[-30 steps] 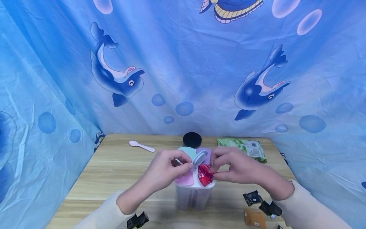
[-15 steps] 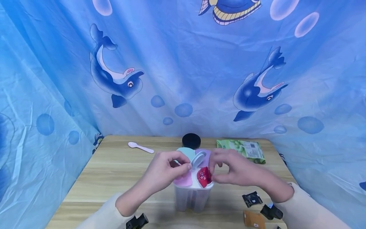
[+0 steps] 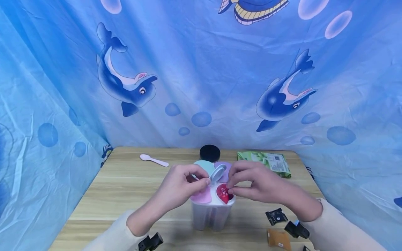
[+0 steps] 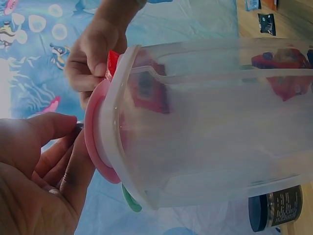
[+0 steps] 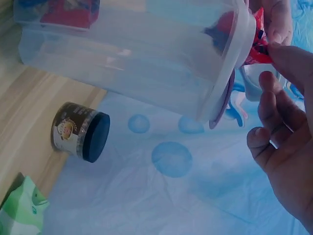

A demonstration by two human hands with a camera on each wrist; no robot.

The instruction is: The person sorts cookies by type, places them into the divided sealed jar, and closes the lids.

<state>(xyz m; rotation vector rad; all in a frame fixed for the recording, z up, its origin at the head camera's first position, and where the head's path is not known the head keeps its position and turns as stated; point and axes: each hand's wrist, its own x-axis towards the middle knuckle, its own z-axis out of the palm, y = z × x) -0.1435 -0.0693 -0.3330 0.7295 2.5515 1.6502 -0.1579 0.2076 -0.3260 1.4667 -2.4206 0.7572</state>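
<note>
A clear plastic storage container (image 3: 211,218) stands upright on the table, its white top fitted with coloured flip lids. My left hand (image 3: 185,182) pinches the raised pale blue flip lid (image 3: 218,172) between thumb and fingers. Under that lid, a shiny red packet (image 3: 222,192) sits partly in the front right opening. My right hand (image 3: 259,181) pinches the packet's right side with its fingertips. Through the wall, the left wrist view shows a red packet (image 4: 151,90) near the top and more red packets (image 4: 288,73) at the bottom. The pink lid (image 3: 202,196) is down.
Behind the container is a black-lidded jar (image 3: 209,152). A green packet (image 3: 271,164) lies at the back right, and a pale pink spoon (image 3: 154,160) at the back left. Near my right wrist lie a black packet (image 3: 276,217) and an orange-brown packet (image 3: 278,239).
The red packet has gone lower into the opening. My right fingers loosened from it half a second ago and now press together on it again. My left hand keeps holding the lid up.
</note>
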